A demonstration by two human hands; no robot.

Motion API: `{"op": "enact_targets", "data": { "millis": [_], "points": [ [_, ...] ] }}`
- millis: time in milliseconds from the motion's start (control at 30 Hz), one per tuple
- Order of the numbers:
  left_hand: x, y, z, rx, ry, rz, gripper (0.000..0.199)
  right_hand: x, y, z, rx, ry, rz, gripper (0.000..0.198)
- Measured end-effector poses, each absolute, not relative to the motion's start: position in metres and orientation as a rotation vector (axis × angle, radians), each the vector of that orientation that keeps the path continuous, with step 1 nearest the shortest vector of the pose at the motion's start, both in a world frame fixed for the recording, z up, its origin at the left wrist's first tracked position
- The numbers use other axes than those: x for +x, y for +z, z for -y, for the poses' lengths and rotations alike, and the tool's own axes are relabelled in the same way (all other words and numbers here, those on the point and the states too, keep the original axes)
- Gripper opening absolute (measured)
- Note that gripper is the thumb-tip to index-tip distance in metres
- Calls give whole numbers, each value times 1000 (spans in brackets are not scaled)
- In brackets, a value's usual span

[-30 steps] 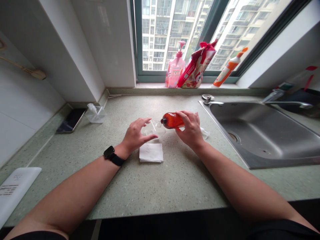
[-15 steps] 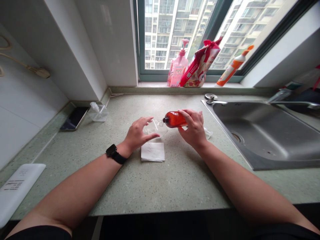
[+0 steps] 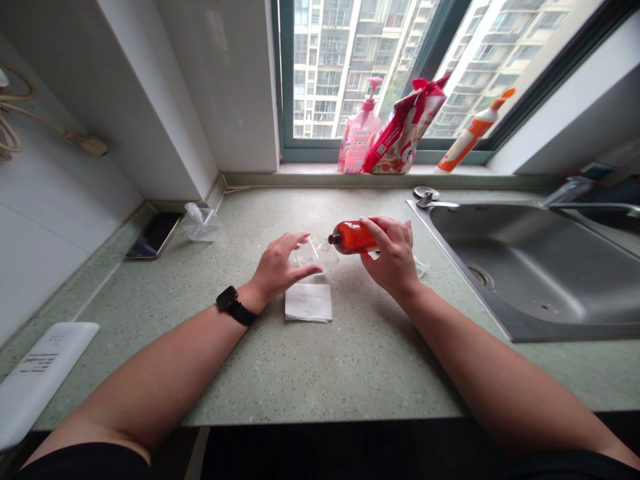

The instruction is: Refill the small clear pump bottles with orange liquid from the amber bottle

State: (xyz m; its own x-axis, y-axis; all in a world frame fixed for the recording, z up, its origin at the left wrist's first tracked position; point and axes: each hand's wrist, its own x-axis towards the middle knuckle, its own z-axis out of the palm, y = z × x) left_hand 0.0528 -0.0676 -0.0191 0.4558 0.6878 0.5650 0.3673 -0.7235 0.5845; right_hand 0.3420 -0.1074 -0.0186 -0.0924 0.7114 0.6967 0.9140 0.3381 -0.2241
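My right hand (image 3: 393,257) grips an amber bottle (image 3: 354,237), tilted almost flat with its dark, uncapped neck pointing left. The neck is over a clear plastic container (image 3: 325,257) on the counter; whether liquid is flowing out is hard to tell. Around the container's left side curve the thumb and fingers of my left hand (image 3: 275,267), steadying it. A folded white paper towel (image 3: 309,303) lies just in front of the container. Partly hidden behind my right hand is a small clear plastic piece (image 3: 421,267).
A steel sink (image 3: 525,320) is set in the counter at right. On the left are a phone (image 3: 154,235), another clear container (image 3: 201,225) and a white flat device (image 3: 47,380). A pink pump bottle (image 3: 357,140), a red bag (image 3: 405,130) and an orange-white bottle (image 3: 473,137) line the windowsill.
The view has shifted slightly, so everything sits a little further right. Both hands, the tilted bottle and the container keep nearly the same places relative to each other.
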Motion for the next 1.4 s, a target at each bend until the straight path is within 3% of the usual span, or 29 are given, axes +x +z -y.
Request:
{"op": "enact_targets", "data": {
  "millis": [1100,1400],
  "points": [
    [52,-21,66,2368,1182,-884,78,342,-17,108,-1444,-455,1863,82],
    [52,-20,67,2378,1169,-889,79,342,-16,107,-1442,-446,1868,89]
  ]
}}
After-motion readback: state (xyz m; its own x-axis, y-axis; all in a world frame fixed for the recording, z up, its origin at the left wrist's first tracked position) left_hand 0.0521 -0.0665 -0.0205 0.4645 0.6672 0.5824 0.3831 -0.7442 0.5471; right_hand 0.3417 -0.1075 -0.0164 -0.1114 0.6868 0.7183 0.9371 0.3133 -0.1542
